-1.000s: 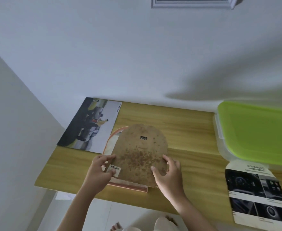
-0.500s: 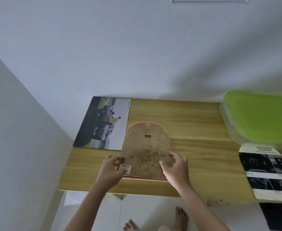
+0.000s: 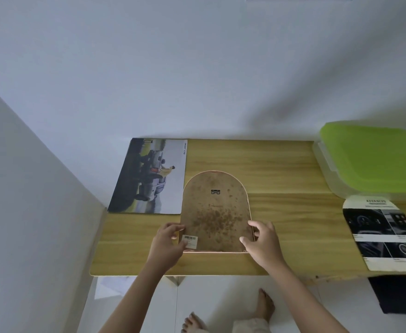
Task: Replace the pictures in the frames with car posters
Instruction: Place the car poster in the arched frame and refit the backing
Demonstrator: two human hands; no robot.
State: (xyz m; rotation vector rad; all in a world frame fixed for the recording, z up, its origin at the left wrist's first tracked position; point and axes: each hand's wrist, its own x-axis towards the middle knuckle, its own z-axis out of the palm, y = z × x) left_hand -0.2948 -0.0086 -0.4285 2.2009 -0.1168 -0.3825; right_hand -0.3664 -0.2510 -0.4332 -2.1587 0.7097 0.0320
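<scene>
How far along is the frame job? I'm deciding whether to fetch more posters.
Done: the arched frame lies face down, brown backing board in place. In hand: left hand and right hand pinch its lower corners. Left: the truck poster and arch-cut poster lie loose on the table.

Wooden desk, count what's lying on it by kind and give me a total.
Car posters: 2, rectangular pickup-truck poster and arch-cut dashboard poster
Picture frames: 1, arched brown-backed frame, face down
Storage boxes: 1, clear plastic box with green lid
Total: 4
</scene>
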